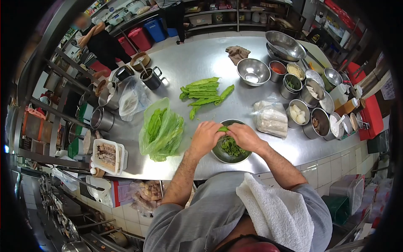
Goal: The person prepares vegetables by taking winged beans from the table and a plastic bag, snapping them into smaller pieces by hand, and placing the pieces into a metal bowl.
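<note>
Over a metal bowl (244, 159) near the table's front edge, my left hand (207, 137) and my right hand (244, 137) come close together. Both pinch one small green bean piece (223, 129) between their fingertips. Torn green pieces (231, 147) lie in the bowl below. Whole ridged green beans (203, 90) are piled beyond my hands, a few pointing to the right. To the left, a clear green plastic bag (145, 136) holds more of the long green pods.
An empty steel bowl (253, 71), a wrapped pale block (271, 119) and several metal containers (298, 112) stand at right. A dark mug (150, 78) and a white tray (110, 156) are at left. Two people stand beyond the table.
</note>
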`<state>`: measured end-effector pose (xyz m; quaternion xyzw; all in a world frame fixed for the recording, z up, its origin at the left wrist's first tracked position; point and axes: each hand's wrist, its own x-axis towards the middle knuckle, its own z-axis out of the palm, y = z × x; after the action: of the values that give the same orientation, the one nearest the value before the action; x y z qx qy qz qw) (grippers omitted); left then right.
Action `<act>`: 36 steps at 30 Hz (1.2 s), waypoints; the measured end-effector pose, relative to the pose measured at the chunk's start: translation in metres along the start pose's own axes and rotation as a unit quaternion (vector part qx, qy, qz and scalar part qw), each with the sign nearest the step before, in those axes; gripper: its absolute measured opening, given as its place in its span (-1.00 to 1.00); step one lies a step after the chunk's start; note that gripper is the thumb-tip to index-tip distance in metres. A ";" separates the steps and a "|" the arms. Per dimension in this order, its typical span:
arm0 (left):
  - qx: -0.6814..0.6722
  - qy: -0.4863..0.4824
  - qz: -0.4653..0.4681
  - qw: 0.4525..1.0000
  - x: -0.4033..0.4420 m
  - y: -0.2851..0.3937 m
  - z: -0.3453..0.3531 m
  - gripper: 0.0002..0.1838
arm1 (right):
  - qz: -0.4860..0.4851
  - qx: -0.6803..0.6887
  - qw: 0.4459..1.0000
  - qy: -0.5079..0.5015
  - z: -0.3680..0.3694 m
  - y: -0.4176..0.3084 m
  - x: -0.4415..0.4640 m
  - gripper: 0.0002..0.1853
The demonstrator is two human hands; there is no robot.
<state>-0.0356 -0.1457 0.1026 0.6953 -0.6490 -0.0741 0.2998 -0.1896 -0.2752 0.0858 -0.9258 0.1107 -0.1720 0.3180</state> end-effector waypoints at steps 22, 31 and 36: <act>-0.093 0.031 0.003 0.995 -0.016 0.008 0.012 -0.82 | 0.019 0.076 0.997 0.005 0.013 -0.014 -0.012 -0.80; -0.153 0.154 -0.022 0.976 -0.007 0.022 0.017 -0.84 | 0.248 0.616 0.745 0.066 0.025 -0.023 -0.011 -0.83; -0.504 0.266 -0.184 0.801 0.004 0.009 0.018 -0.85 | 0.148 0.306 0.940 0.031 0.027 -0.031 -0.012 -0.83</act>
<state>-0.0518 -0.1547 0.0940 0.5447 -0.2749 -0.2569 0.7494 -0.1870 -0.2324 0.0823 -0.7511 0.1979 -0.1771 0.6045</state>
